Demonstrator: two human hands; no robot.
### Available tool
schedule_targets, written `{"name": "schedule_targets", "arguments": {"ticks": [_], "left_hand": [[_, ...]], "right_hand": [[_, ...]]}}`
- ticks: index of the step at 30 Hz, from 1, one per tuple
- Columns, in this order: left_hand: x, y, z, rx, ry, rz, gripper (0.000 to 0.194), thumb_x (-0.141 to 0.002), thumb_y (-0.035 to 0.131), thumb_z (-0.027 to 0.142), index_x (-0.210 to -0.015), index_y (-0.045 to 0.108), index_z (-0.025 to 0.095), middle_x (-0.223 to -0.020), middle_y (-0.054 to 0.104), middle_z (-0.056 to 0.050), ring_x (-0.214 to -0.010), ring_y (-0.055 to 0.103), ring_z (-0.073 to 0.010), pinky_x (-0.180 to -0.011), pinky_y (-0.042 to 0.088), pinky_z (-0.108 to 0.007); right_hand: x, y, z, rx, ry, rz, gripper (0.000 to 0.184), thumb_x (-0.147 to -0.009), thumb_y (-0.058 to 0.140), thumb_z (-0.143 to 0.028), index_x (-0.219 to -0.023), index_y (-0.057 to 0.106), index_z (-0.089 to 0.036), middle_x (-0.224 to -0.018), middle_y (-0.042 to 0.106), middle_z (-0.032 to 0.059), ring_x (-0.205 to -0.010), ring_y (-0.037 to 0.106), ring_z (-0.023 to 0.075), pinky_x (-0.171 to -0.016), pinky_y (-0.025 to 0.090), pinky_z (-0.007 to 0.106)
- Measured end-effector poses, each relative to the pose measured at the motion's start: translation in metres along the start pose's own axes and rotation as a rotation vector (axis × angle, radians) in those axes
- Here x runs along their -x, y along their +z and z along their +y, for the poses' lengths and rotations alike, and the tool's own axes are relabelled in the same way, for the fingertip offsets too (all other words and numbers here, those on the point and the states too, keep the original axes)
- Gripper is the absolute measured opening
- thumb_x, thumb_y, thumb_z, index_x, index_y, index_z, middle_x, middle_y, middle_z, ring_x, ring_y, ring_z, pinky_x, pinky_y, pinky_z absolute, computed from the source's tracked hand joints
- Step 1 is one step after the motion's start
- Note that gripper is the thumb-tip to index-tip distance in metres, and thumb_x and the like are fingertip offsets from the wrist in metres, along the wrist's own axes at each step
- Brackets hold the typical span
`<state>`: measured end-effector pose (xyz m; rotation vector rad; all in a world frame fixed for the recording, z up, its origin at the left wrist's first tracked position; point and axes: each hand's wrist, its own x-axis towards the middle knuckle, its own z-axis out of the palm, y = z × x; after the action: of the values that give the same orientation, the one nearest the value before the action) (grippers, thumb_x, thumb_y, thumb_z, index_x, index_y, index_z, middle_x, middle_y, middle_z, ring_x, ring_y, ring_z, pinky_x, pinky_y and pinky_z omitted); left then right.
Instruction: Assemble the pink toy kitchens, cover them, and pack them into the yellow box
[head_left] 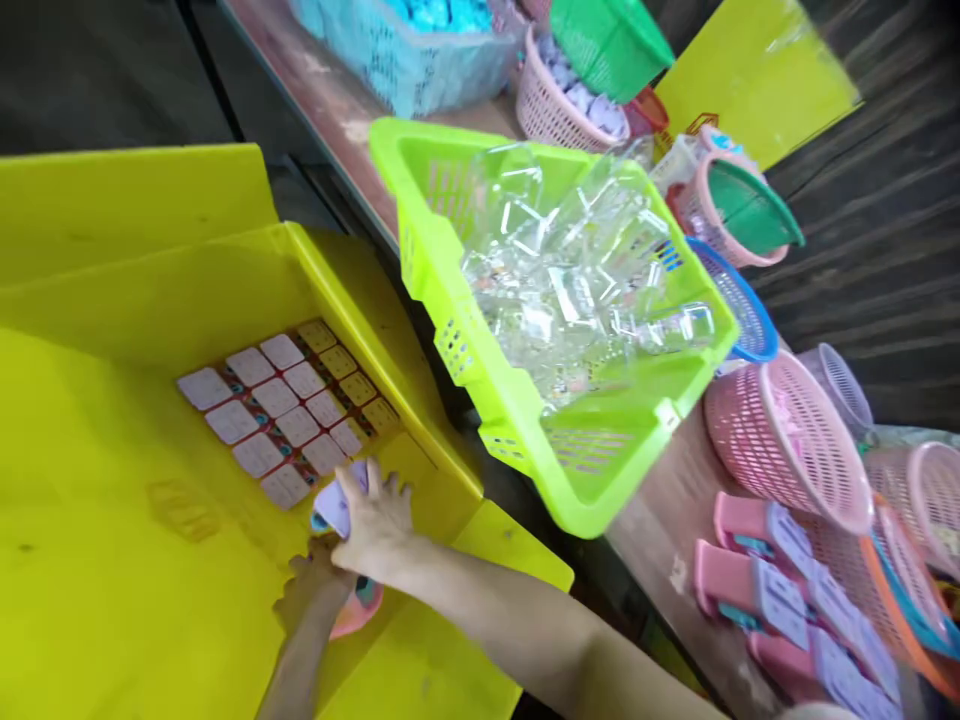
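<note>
Down at 8 o'clock in my view, inside the yellow box (180, 600), is a lilac-topped piece (334, 505) with a bit of blue at its edge. My right hand (379, 525) grasps it, fingers spread across the top. My left hand (315, 585) is against its lower side, at 7 o'clock from it; the fingers are partly hidden, so I can't tell how firmly they close. Just below my hands, at 6 o'clock, I see a pink part (356, 615) with dark teal on it; I can't tell whether it belongs to the same piece.

From the piece, at 11 o'clock, pale rectangular tops (289, 410) lie in close rows on the box floor, with red and teal showing between them. At 2 o'clock, outside the box, a lime-green basket (525, 430) bears clear plastic containers (570, 300).

Farther out, on the bench (660, 520), a light blue basket (420, 70) holds bright blue pieces just past 12 o'clock, and a pale pink basket (559, 120) holds lilac ones at 1. At 3 o'clock I see a larger pink basket (787, 440) and several pink-and-lilac pieces (780, 600) side by side.
</note>
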<state>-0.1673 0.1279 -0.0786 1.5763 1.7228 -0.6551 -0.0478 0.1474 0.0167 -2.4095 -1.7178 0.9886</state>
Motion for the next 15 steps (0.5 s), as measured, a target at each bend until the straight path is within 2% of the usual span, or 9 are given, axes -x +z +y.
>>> {"name": "schedule_targets", "arguments": {"ticks": [2,5,6,8,9,11,13,15], "left_hand": [[0.049,-0.02,0.006,-0.05,0.155,-0.048,0.053,-0.07,0.045,0.055,-0.109,0.052,0.018,-0.109,0.055,-0.018,-0.098,0.057,-0.037,-0.079,0.042,-0.047],[0.12,-0.04,0.014,-0.067,0.362,-0.017,0.066,-0.063,0.053,0.058,-0.12,0.047,0.024,-0.122,0.052,-0.013,-0.108,0.051,-0.0354,-0.088,0.039,-0.049],[0.142,-0.045,0.019,-0.065,0.422,-0.004,0.072,-0.06,0.057,0.056,-0.124,0.044,0.027,-0.127,0.049,-0.01,-0.113,0.049,-0.0345,-0.092,0.037,-0.048],[0.183,-0.053,0.038,-0.053,0.567,-0.02,0.08,-0.055,0.064,0.048,-0.13,0.038,0.034,-0.133,0.046,-0.004,-0.119,0.043,-0.032,-0.098,0.033,-0.045],[0.203,-0.058,0.055,-0.041,0.654,-0.044,0.082,-0.055,0.065,0.043,-0.132,0.036,0.037,-0.133,0.046,-0.001,-0.121,0.041,-0.0309,-0.1,0.031,-0.044],[0.239,-0.066,0.104,-0.017,0.877,-0.082,0.084,-0.058,0.065,0.035,-0.135,0.031,0.039,-0.134,0.045,0.0,-0.122,0.039,-0.0301,-0.103,0.028,-0.043],[0.269,-0.068,0.17,-0.008,1.139,-0.087,0.088,-0.06,0.063,0.027,-0.139,0.026,0.036,-0.134,0.044,-0.002,-0.119,0.04,-0.03,-0.102,0.028,-0.043],[0.292,-0.06,0.241,-0.011,1.352,-0.052,0.085,-0.06,0.063,0.022,-0.138,0.028,0.03,-0.127,0.049,-0.004,-0.111,0.045,-0.0284,-0.097,0.032,-0.042]], "right_hand": [[0.057,-0.053,0.014,-0.018,-0.142,0.001,0.102,-0.051,0.071,-0.033,-0.139,0.019,-0.036,-0.141,0.026,0.0063,-0.106,0.046,0.0291,-0.086,0.039,0.047],[0.14,-0.14,0.06,-0.053,-0.275,-0.055,0.098,-0.054,0.069,-0.037,-0.14,0.021,-0.036,-0.138,0.032,0.0044,-0.108,0.046,0.0283,-0.091,0.038,0.044],[0.164,-0.168,0.081,-0.05,-0.27,-0.08,0.094,-0.057,0.068,-0.04,-0.139,0.023,-0.037,-0.137,0.034,0.0041,-0.111,0.045,0.0285,-0.093,0.037,0.044],[0.203,-0.22,0.13,-0.039,-0.172,-0.064,0.081,-0.066,0.063,-0.041,-0.138,0.027,-0.038,-0.138,0.032,0.0039,-0.114,0.045,0.0274,-0.094,0.038,0.041],[0.217,-0.242,0.158,-0.034,-0.127,-0.039,0.079,-0.067,0.062,-0.042,-0.138,0.029,-0.037,-0.139,0.03,0.005,-0.111,0.048,0.0261,-0.092,0.041,0.039],[0.236,-0.276,0.217,0.027,-0.029,0.07,0.078,-0.067,0.061,-0.042,-0.138,0.032,-0.031,-0.138,0.03,0.0097,-0.106,0.052,0.026,-0.089,0.043,0.037],[0.244,-0.295,0.278,0.138,0.083,0.202,0.078,-0.067,0.06,-0.039,-0.139,0.032,-0.027,-0.134,0.032,0.0136,-0.104,0.053,0.0274,-0.086,0.045,0.04],[0.248,-0.302,0.333,0.226,0.117,0.278,0.081,-0.064,0.062,-0.032,-0.139,0.032,-0.026,-0.132,0.034,0.0139,-0.111,0.049,0.0281,-0.089,0.044,0.04]]}}
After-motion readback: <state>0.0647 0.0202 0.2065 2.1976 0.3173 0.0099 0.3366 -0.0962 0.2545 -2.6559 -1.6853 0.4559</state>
